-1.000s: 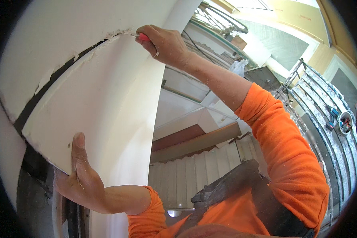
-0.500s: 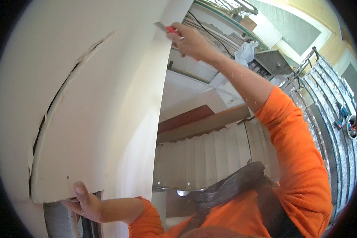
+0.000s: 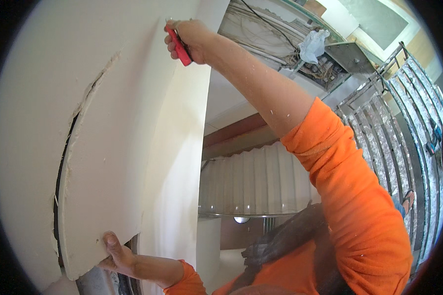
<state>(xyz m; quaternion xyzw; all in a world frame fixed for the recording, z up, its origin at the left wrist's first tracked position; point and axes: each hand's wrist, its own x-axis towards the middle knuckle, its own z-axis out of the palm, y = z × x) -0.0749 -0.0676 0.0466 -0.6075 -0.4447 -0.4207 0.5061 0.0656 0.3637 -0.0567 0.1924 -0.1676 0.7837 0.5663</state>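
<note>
A white plasterboard panel (image 3: 103, 162) fills the left side, parted from the surface beside it by a long, ragged curved cut with a dark gap. My left hand (image 3: 118, 258) is closed on its lower end, thumb on the face and fingers behind the edge. Higher up, my right hand (image 3: 197, 42) grips a red utility knife (image 3: 179, 46), its tip at the white surface beyond the upper end of the cut. I cannot make out how deep the blade sits.
Cables and pipes (image 3: 261, 37) run through an opening at the top, beside a pale plastic bag (image 3: 312, 46). At right stands slatted metal scaffolding (image 3: 379, 128), with a power tool (image 3: 433, 137) and a sandalled foot (image 3: 407, 201) on it. Pleated curtains (image 3: 256, 179) hang below.
My right hand has moved left with the knife, now turned so its red handle shows fully. The view has shifted, and the gap beside the panel's lower part looks wider. My left hand keeps its hold.
</note>
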